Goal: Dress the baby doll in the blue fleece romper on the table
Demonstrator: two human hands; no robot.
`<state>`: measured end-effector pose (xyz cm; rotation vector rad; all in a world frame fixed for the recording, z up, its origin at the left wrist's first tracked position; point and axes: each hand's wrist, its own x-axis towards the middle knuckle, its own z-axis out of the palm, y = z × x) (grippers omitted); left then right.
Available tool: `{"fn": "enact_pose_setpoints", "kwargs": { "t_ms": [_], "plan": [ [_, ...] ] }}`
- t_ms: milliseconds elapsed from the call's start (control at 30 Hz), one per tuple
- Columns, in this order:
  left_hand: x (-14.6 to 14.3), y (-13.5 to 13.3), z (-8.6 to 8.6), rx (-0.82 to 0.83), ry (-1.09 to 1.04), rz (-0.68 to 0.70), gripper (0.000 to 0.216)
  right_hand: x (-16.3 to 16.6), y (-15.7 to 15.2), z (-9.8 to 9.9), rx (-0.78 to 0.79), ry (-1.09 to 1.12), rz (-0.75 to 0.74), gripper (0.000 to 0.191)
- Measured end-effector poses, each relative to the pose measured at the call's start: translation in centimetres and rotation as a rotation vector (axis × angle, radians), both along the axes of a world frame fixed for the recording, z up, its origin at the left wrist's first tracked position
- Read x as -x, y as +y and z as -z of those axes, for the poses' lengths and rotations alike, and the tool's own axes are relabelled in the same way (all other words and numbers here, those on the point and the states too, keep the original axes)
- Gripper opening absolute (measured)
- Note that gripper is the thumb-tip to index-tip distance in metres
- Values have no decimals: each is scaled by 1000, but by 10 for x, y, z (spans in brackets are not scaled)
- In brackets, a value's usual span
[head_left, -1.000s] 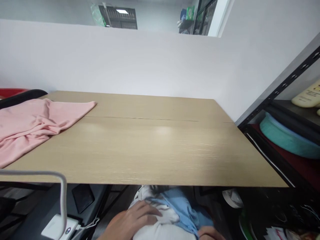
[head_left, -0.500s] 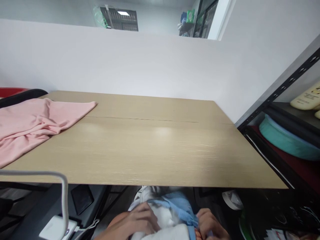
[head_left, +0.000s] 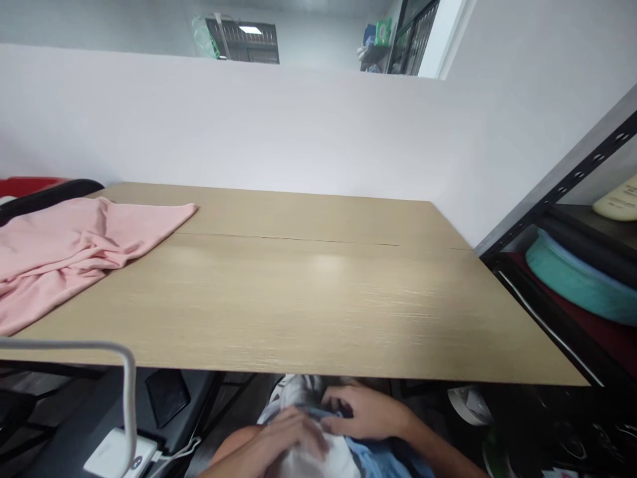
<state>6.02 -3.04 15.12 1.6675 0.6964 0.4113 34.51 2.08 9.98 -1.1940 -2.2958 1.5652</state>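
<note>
Below the near edge of a light wooden table, both my hands work at a bundle of white and light-blue cloth in my lap. My left hand lies on the white part with its fingers curled over it. My right hand reaches across from the right and its fingers close on the blue and grey cloth at the top of the bundle. A pink garment lies crumpled on the table's far left, away from both hands.
A black metal shelf rack stands at the right with a teal round cushion on it. A white curved tube and a white device sit at the lower left. A white partition wall runs behind the table.
My right hand has moved up and leftwards from the lower right onto the top of the cloth bundle. My left hand has shifted slightly on the white cloth.
</note>
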Motion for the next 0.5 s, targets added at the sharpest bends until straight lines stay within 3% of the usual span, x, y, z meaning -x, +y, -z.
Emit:
{"fn": "enact_pose_setpoints", "kwargs": {
  "t_ms": [100, 167, 267, 500],
  "plan": [
    [7, 0, 31, -77, 189, -341, 59, 24, 16, 18, 44, -21, -128, 22],
    [9, 2, 49, -121, 376, -495, 46, 38, 21, 27, 101, 14, -98, 16],
    [9, 3, 63, -131, 542, -506, 43, 59, 24, 36, 144, 35, -12, 15],
    [8, -5, 58, -162, 580, -500, 38, 94, 29, 48, 102, -37, 74, 9]
  ]
}}
